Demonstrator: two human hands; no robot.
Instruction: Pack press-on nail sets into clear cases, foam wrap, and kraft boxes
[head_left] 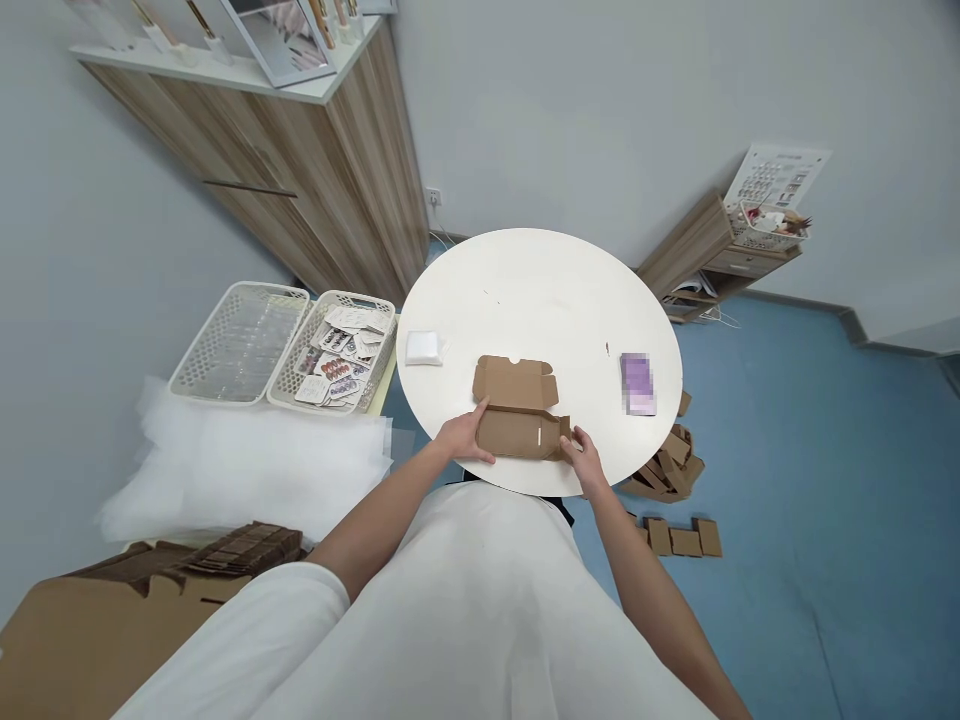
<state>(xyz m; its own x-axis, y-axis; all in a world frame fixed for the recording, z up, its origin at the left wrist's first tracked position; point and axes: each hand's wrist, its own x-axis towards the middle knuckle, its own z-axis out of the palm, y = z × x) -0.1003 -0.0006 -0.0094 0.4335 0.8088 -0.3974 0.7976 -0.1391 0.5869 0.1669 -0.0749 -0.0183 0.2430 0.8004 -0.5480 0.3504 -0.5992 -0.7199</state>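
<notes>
A brown cardboard box (514,432), partly folded, lies on the white round table (540,300) near its front edge. Its lid panel with side flaps lies opened out toward the far side. My left hand (463,436) grips the box's left end, thumb on the upper side and fingers along the lower side. At the other end, my right hand (583,458) has the raised end flap (564,432) between thumb and fingers.
On the table are a white packet (424,348) at left and a purple blurred item (637,384) at right. Baskets of clear cases (244,345) and printed cards (345,365) stand left, above white wrapping sheets (255,460). Folded cardboard boxes (667,470) lie on the floor at right.
</notes>
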